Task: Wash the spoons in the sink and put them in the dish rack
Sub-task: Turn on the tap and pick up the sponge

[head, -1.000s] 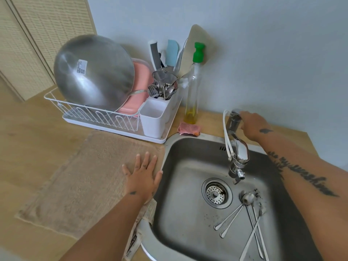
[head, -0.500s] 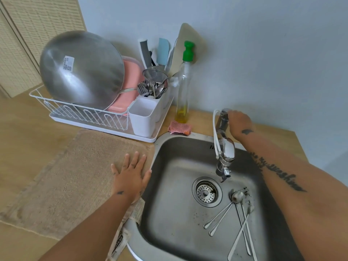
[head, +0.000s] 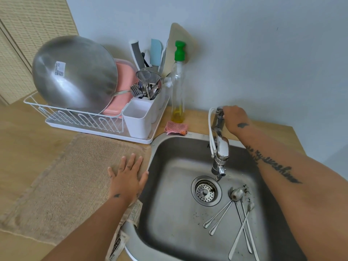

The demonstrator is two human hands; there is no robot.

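- Step in hand, head view: no stream shows at the chrome spout [head: 222, 153], so this looks like the very start of the wash, getting the water on. The right hand [head: 234, 119] is up at the chrome faucet lever [head: 218, 117], behind the square stainless-steel sink [head: 169, 185].
- Doing it well: ease the lever so the flow starts soft. The nozzle hangs near the round drain strainer [head: 206, 191], while the long-handled steel spoons [head: 235, 213] lie a little to its right. They would likely need lifting under the stream rather than rinsing where they lie. A hard jet into a spoon bowl could splash over the rim.
- The spoons: several lie crossed on the sink floor, bowls up near some dark crumbs, and neither hand touches them.
- Right grip: the fingers curl over the top of the lever and close round it. The thumb is hidden, so I cannot tell how firm the hold is.
- Left hand [head: 128, 178]: it lies flat, fingers straight and slightly spread. The palm is down on the beige woven mat [head: 66, 176], the thumb is just at the sink's left rim, and it holds nothing.
- Destination: the white wire dish rack [head: 75, 117] stands back left. It carries a large steel bowl [head: 75, 72] and a pink container [head: 122, 87]. Its white plastic cutlery holder [head: 139, 117] is on the side nearest the sink.
- Within reach: a clear bottle of yellow liquid with a green pump [head: 178, 91] and a pink mesh scrubber [head: 176, 127] sit between the rack and the faucet.
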